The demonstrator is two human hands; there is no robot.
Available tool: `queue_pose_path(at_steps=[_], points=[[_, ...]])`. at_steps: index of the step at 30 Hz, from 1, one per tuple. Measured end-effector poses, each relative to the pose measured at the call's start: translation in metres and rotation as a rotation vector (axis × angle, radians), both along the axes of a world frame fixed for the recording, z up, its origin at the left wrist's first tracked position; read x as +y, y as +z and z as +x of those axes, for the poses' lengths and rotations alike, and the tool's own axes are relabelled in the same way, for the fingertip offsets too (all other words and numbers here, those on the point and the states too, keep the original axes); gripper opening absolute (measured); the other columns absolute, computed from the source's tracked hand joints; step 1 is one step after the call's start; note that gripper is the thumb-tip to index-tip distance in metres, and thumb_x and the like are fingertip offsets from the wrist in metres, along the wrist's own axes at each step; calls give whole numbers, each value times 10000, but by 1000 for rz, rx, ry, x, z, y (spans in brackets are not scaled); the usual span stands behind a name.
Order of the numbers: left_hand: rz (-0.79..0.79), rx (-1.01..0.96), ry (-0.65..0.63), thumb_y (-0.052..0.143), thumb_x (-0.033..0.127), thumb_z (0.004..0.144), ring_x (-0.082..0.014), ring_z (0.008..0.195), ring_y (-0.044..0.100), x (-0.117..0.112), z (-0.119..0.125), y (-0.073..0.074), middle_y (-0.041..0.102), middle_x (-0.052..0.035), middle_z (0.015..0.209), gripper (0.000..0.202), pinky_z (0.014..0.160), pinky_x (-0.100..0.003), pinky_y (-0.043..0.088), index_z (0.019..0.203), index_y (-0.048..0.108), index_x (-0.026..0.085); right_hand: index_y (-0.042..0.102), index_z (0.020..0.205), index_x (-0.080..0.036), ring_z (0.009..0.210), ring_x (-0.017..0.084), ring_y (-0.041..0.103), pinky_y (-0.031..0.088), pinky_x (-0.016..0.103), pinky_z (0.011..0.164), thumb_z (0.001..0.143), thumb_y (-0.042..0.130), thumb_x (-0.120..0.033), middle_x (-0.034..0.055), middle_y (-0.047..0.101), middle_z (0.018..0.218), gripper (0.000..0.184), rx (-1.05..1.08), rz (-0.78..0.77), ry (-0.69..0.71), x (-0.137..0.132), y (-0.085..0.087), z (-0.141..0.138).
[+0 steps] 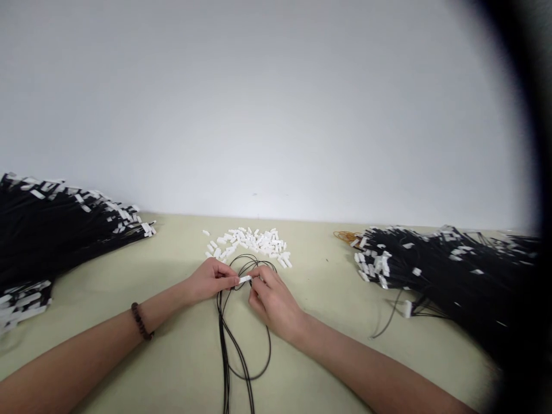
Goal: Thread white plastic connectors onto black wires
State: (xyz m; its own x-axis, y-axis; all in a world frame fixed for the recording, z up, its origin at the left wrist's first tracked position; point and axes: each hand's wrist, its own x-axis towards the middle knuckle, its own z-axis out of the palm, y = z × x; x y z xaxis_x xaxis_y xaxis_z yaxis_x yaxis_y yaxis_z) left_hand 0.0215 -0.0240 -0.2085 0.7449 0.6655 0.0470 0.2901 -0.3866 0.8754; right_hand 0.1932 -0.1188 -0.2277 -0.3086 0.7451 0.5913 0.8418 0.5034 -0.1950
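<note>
My left hand [211, 280] and my right hand [272, 299] meet at the middle of the table, both pinching one small white connector [244, 279] between their fingertips. Thin black wires [235, 345] loop around the hands and trail toward me over the pale green table [181, 351]. A beaded bracelet [140, 321] sits on my left wrist. Just beyond the hands lies a loose pile of small white connectors [250, 241].
A big heap of black wires with white ends [52, 224] fills the left side. Another such heap [448, 270] lies at the right, with rubber bands [347, 236] beside it. A plain white wall [267, 103] stands behind the table.
</note>
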Motion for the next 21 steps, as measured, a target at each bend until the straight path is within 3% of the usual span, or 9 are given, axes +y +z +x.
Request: queue_pose_path(at_steps=[6, 10, 14, 16, 18, 19, 21], points=[[-23, -18, -8, 566, 432, 681, -100, 551, 407, -1, -1, -1, 510, -17, 580, 335, 510, -202, 295, 683, 658, 110, 509, 767, -141, 908, 199, 456, 413, 366, 787, 768, 398, -102, 99, 467, 955, 118, 14, -14, 9, -2, 3, -1], [-56, -76, 78, 573, 442, 671, -103, 549, 408, -1, 1, 0, 510, -20, 574, 345, 511, -201, 298, 722, 663, 113, 526, 774, -155, 1045, 217, 403, 386, 369, 849, 783, 441, -161, 114, 405, 1110, 86, 154, 17, 11, -4, 7, 1], [-18, -179, 209, 599, 417, 654, -98, 540, 396, 7, -4, 17, 495, -15, 547, 303, 518, -207, 299, 674, 659, 120, 574, 768, -172, 1177, 271, 263, 317, 433, 900, 762, 493, -208, 102, 293, 1245, 89, 274, 102, -29, -5, 8, 3], [-15, -232, 309, 622, 397, 638, -97, 533, 394, 16, -11, 31, 491, -16, 526, 282, 519, -212, 304, 681, 665, 121, 585, 736, -171, 1144, 265, 300, 317, 420, 891, 757, 504, -233, 105, 329, 1203, 104, 379, 97, -32, -2, 9, 5], [-35, -289, 395, 646, 375, 620, -96, 529, 397, 24, -20, 48, 498, -23, 525, 273, 514, -215, 309, 707, 673, 118, 581, 715, -160, 965, 216, 435, 371, 366, 809, 758, 515, -285, 107, 440, 1004, 148, 567, -5, -24, 1, 12, 8], [-48, -320, 421, 655, 363, 614, -94, 531, 400, 27, -24, 56, 507, -29, 536, 267, 511, -214, 311, 715, 675, 117, 575, 722, -156, 815, 173, 475, 399, 326, 725, 764, 514, -318, 81, 467, 856, 178, 687, -123, 12, 3, 15, 10], [-63, -391, 445, 671, 333, 601, -89, 543, 408, 29, -31, 70, 535, -44, 587, 244, 507, -210, 316, 718, 678, 118, 555, 773, -155, 540, 94, 416, 379, 241, 535, 783, 495, -372, -2, 409, 605, 226, 929, -461, 170, 5, 22, 13]])
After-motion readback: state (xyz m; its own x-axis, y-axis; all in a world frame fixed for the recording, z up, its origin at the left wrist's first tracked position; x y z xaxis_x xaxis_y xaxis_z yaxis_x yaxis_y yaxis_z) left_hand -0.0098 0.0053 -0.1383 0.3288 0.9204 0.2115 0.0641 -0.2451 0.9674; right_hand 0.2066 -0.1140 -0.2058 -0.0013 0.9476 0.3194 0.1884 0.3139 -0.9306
